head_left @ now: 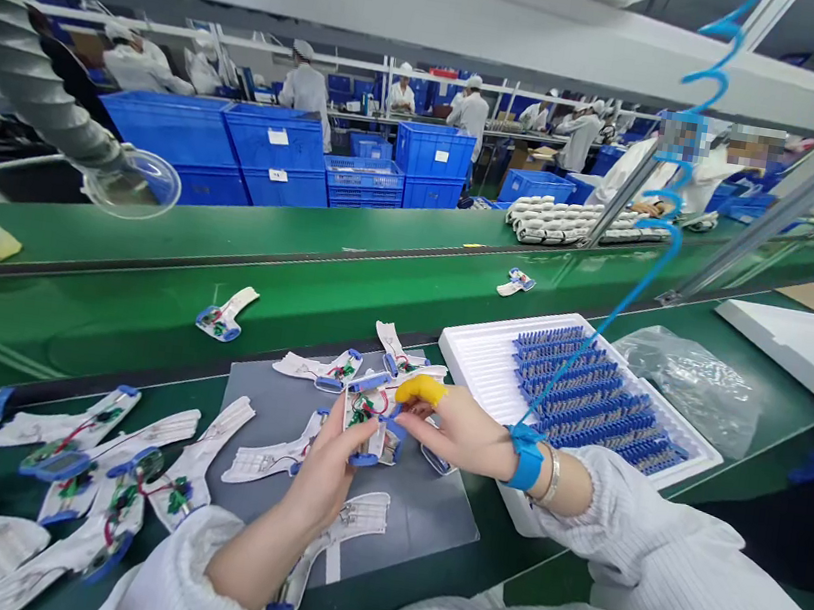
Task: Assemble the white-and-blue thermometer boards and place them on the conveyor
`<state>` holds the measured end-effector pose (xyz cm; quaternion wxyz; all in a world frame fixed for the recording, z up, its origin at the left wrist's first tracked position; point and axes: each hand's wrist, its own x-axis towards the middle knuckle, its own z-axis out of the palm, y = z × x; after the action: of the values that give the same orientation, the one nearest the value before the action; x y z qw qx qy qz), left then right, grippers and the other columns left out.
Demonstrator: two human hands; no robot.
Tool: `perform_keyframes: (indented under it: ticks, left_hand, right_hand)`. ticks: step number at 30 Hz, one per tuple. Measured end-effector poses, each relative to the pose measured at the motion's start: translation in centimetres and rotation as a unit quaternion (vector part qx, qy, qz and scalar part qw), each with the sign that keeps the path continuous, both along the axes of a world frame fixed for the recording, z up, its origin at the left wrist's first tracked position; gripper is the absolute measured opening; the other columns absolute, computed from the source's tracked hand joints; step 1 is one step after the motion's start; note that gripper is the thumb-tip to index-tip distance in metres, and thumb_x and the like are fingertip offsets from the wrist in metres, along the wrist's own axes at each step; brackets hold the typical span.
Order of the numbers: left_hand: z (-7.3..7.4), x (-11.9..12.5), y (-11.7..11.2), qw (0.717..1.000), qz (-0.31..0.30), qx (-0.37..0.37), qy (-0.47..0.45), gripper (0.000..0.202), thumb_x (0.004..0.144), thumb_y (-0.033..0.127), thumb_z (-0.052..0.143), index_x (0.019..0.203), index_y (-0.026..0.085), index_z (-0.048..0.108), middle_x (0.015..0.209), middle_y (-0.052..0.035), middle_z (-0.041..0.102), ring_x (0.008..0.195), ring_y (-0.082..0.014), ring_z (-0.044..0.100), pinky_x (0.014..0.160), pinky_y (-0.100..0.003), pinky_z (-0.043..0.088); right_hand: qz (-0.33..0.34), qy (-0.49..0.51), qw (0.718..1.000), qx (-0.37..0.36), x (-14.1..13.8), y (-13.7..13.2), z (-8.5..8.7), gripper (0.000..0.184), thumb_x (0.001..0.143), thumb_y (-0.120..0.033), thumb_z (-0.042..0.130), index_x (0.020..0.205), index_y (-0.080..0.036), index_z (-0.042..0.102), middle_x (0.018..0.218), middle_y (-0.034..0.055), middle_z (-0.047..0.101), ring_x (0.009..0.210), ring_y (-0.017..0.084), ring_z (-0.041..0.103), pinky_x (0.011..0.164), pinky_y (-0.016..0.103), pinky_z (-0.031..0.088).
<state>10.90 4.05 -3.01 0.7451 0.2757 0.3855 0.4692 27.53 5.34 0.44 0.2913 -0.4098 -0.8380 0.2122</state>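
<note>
The left hand (pixel 323 470) clamps a white wired plastic piece (pixel 367 421), the right hand (pixel 457 431) pinching its far edge.

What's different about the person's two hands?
The right hand has a yellow cover on one finger, but the left hand shows none. The right hand has a blue wrist strap and a bracelet; no strap shows on the left hand. The left hand grips a white wired board, while the right hand's fingers are at its edge. Both come out of white sleeves.
</note>
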Motion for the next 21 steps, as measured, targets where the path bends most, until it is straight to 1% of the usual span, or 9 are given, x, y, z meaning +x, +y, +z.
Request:
perform_keyframes:
  ticks: [4,6,8,10,11,13,15,18,21]
  left_hand:
    - [-0.6,0.1,0.1,0.998,0.007,0.059,0.026,0.057,0.07,0.026,0.068,0.122,0.023,0.045,0.117,-0.0055,0.06,0.11,-0.022,0.054,0.095,-0.034,0.039]
    - [-1.0,0.2,0.2,0.996,0.019,0.078,0.043,0.054,0.07,0.028,0.068,0.12,0.022,0.047,0.116,-0.0062,0.061,0.11,-0.0221,0.054,0.097,-0.035,0.038]
    - [-1.2,0.2,0.4,0.995,0.034,0.081,0.052,0.052,0.071,0.029,0.068,0.119,0.022,0.048,0.114,-0.0062,0.062,0.109,-0.0222,0.054,0.096,-0.036,0.038]
    - [-1.2,0.2,0.4,0.994,0.052,0.082,0.052,0.051,0.071,0.031,0.067,0.118,0.022,0.048,0.112,-0.0059,0.063,0.109,-0.0221,0.055,0.096,-0.036,0.039]
    - [-1.1,0.2,0.4,0.993,0.06,0.084,0.049,0.051,0.072,0.031,0.067,0.118,0.022,0.048,0.112,-0.0058,0.062,0.109,-0.022,0.054,0.096,-0.035,0.039]
    - [-0.8,0.3,0.3,0.993,0.07,0.086,0.043,0.049,0.072,0.031,0.066,0.117,0.022,0.048,0.114,-0.0057,0.062,0.111,-0.0214,0.053,0.097,-0.034,0.038]
    - [-0.6,0.4,0.2,0.993,0.076,0.081,0.043,0.049,0.072,0.031,0.066,0.116,0.022,0.049,0.114,-0.0056,0.061,0.11,-0.021,0.054,0.097,-0.033,0.038]
    - [-0.6,0.6,0.1,0.993,0.082,0.07,0.054,0.049,0.07,0.033,0.068,0.115,0.022,0.05,0.109,-0.0061,0.063,0.101,-0.0214,0.059,0.091,-0.034,0.042]
    - [-0.8,0.7,0.2,0.992,0.077,0.076,0.072,0.049,0.069,0.035,0.068,0.112,0.021,0.052,0.102,-0.0063,0.065,0.091,-0.022,0.062,0.085,-0.036,0.046]
  right_hand:
    - [0.006,0.003,1.0,-0.007,-0.2,0.1,0.0,0.013,0.083,-0.021,0.051,0.095,-0.014,0.054,0.08,0.0047,0.063,0.071,0.014,0.061,0.065,0.026,0.049]
    - [-0.002,0.03,0.999,-0.024,-0.3,0.1,-0.1,0.015,0.083,-0.022,0.053,0.095,-0.015,0.053,0.081,0.0045,0.063,0.071,0.014,0.062,0.066,0.026,0.05]
    - [-0.02,0.075,0.996,-0.049,-0.4,-0.1,-0.3,0.023,0.079,-0.026,0.06,0.097,-0.015,0.051,0.084,0.0043,0.063,0.072,0.013,0.063,0.068,0.025,0.051]
    - [-0.045,0.105,0.991,-0.073,-0.6,-0.3,-0.5,0.035,0.071,-0.029,0.068,0.098,-0.016,0.049,0.082,0.0029,0.063,0.073,0.014,0.063,0.07,0.026,0.052]
    - [-0.058,0.109,0.989,-0.081,-0.7,-0.4,-0.6,0.04,0.068,-0.029,0.071,0.099,-0.016,0.049,0.08,0.0019,0.063,0.073,0.014,0.063,0.07,0.026,0.052]
    - [-0.08,0.102,0.988,-0.081,-0.9,-0.6,-0.7,0.043,0.065,-0.028,0.073,0.1,-0.017,0.05,0.079,0.0008,0.063,0.072,0.014,0.063,0.069,0.026,0.052]
    - [-0.085,0.08,0.992,-0.055,-1.0,-0.7,-0.8,0.038,0.069,-0.026,0.07,0.101,-0.017,0.052,0.083,0.0021,0.062,0.071,0.013,0.062,0.068,0.026,0.052]
    - [-0.063,0.025,0.997,0.025,-1.1,-0.5,-0.9,0.027,0.076,-0.021,0.061,0.102,-0.017,0.055,0.089,0.0049,0.06,0.073,0.014,0.06,0.068,0.027,0.052]
    - [-0.036,-0.011,0.997,0.074,-0.9,-0.1,-1.1,0.026,0.077,-0.016,0.055,0.103,-0.015,0.057,0.095,0.0074,0.057,0.079,0.015,0.057,0.071,0.028,0.05]
